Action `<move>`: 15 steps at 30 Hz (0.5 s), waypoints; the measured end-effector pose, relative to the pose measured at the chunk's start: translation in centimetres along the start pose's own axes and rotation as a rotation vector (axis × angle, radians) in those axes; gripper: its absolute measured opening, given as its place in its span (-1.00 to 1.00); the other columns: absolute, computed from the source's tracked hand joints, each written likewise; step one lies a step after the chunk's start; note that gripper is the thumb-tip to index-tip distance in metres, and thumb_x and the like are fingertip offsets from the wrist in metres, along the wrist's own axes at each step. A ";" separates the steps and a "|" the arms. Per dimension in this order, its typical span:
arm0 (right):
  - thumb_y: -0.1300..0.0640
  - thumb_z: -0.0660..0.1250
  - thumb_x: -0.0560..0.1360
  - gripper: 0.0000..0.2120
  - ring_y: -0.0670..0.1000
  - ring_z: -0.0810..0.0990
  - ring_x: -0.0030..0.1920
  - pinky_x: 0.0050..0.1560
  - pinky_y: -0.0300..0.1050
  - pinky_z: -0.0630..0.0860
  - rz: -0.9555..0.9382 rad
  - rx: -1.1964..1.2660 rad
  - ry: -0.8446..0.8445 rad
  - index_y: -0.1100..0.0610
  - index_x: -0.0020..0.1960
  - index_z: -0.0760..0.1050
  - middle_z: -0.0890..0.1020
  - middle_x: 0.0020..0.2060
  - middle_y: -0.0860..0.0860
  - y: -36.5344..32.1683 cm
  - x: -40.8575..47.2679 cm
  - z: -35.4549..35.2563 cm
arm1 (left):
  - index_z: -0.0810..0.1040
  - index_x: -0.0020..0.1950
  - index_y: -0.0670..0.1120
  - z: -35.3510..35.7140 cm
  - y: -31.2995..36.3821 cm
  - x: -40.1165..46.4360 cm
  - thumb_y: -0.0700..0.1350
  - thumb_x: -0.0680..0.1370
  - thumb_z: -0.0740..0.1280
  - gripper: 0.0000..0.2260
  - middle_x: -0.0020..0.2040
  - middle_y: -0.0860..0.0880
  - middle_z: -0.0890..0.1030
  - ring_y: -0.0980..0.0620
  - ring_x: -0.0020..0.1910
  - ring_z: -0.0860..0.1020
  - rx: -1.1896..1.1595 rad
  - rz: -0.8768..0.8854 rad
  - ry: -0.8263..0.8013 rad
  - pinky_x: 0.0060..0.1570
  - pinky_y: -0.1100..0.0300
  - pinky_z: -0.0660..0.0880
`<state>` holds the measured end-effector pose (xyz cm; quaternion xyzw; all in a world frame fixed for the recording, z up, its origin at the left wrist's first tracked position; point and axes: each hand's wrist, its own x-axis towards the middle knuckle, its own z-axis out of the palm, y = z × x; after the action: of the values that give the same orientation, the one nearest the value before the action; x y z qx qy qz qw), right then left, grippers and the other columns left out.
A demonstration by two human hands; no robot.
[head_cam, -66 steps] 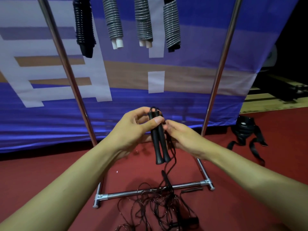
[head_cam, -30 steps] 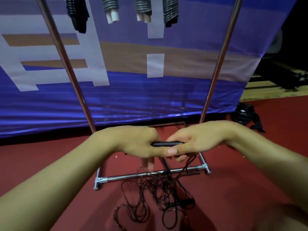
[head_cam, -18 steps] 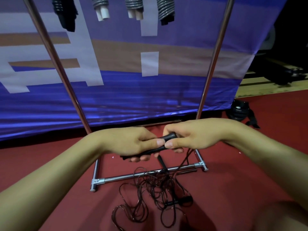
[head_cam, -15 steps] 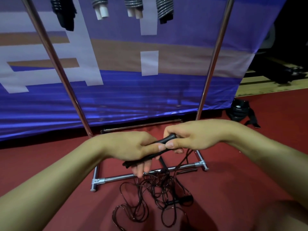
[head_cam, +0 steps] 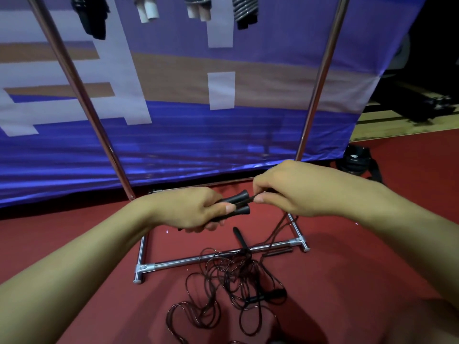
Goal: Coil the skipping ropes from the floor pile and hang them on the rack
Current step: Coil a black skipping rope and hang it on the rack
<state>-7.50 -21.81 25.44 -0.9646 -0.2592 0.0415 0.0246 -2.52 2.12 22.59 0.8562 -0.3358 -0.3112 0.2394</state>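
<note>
My left hand [head_cam: 191,211] grips two black skipping-rope handles [head_cam: 236,203] held side by side, nearly level, their flared ends pointing right. My right hand [head_cam: 285,188] pinches the thin rope where it leaves the handle ends. From there the cord [head_cam: 277,230] drops to a tangled pile of dark ropes [head_cam: 228,281] on the red floor. Several coiled ropes [head_cam: 244,8] hang at the top of the metal rack [head_cam: 82,95].
The rack's base bar [head_cam: 218,258] lies on the red floor just behind the pile. A blue, white and tan banner [head_cam: 198,120] hangs behind the rack. A black strapped object [head_cam: 357,162] sits on the floor at right.
The handles went from upright to lying level in my left hand. My right hand slid off the handles to the rope at their ends. The view tilted down slightly.
</note>
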 end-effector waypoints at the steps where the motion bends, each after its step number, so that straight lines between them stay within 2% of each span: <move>1: -0.16 0.15 0.65 -0.80 -0.02 0.54 -0.12 -0.06 0.02 0.50 -0.034 -0.051 0.039 -0.11 0.02 0.49 0.60 -0.15 -0.10 -0.3 0.0 -0.1 | 0.52 -0.06 -0.11 0.0 0.1 0.0 0.12 0.72 0.15 -0.64 -0.37 0.07 0.54 0.05 -0.44 0.45 0.031 -0.002 -0.020 -0.36 0.13 0.44; 4: -0.19 0.10 0.63 -0.75 -0.07 0.55 -0.03 0.01 0.03 0.53 -0.095 -0.061 0.054 -0.11 -0.01 0.49 0.57 -0.11 -0.17 -0.3 0.1 -0.3 | 0.52 -0.04 -0.18 0.4 0.5 -0.2 0.13 0.72 0.16 -0.60 -0.35 0.06 0.55 0.04 -0.41 0.47 0.086 0.029 -0.095 -0.30 0.11 0.47; 6: -0.15 0.18 0.64 -0.81 -0.12 0.56 -0.03 0.04 0.00 0.53 -0.124 0.101 0.028 -0.10 -0.02 0.50 0.58 -0.11 -0.19 0.6 0.0 -0.3 | 0.50 -0.07 -0.16 0.5 1.0 -0.5 0.11 0.71 0.18 -0.63 -0.35 0.07 0.53 0.07 -0.41 0.45 0.083 0.069 -0.114 -0.30 0.22 0.45; 9: -0.02 0.27 0.67 -0.90 -0.05 0.61 -0.03 0.05 -0.07 0.53 -0.138 0.442 0.026 -0.04 0.02 0.51 0.63 -0.08 -0.11 1.4 0.2 0.3 | 0.50 -0.10 -0.12 0.7 1.9 -1.2 0.07 0.72 0.19 -0.68 -0.38 0.08 0.51 0.11 -0.44 0.42 0.028 0.155 -0.113 -0.33 0.30 0.40; 10: -0.02 0.25 0.68 -0.84 -0.07 0.60 -0.07 0.03 -0.10 0.52 -0.144 0.514 0.048 0.02 0.02 0.53 0.62 -0.11 -0.08 1.5 0.4 0.8 | 0.51 -0.08 -0.14 0.7 2.1 -1.4 0.05 0.72 0.19 -0.68 -0.39 0.07 0.50 0.10 -0.45 0.41 -0.013 0.193 -0.103 -0.34 0.29 0.40; 12: -0.17 0.12 0.69 -0.58 -0.06 0.53 -0.20 -0.07 -0.10 0.48 -0.094 0.568 0.097 0.10 -0.04 0.57 0.59 -0.22 -0.02 0.9 0.8 1.9 | 0.53 -0.06 -0.16 0.6 2.2 -1.7 0.02 0.72 0.19 -0.68 -0.39 0.04 0.49 0.08 -0.45 0.39 -0.097 0.253 -0.042 -0.37 0.29 0.38; 14: -0.35 -0.04 0.65 -0.42 -0.09 0.44 -0.29 -0.16 -0.04 0.42 0.003 0.622 0.114 0.02 -0.13 0.56 0.52 -0.32 -0.04 0.0 1.3 3.4 | 0.55 -0.06 -0.17 0.3 1.9 -2.1 0.01 0.72 0.19 -0.69 -0.38 -0.01 0.47 0.05 -0.44 0.37 -0.174 0.283 0.040 -0.39 0.28 0.36; 15: -0.37 -0.06 0.64 -0.42 -0.10 0.43 -0.30 -0.17 -0.03 0.41 0.055 0.672 0.121 -0.04 -0.14 0.56 0.51 -0.34 -0.08 -0.6 1.4 4.0 | 0.55 -0.05 -0.18 0.1 1.8 -2.3 0.01 0.72 0.19 -0.69 -0.38 -0.02 0.46 0.03 -0.43 0.36 -0.212 0.284 0.080 -0.41 0.27 0.35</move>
<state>-6.91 -20.52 21.44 -0.9099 -0.2032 0.0679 0.3551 -4.68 2.59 24.45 0.7818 -0.4087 -0.2738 0.3831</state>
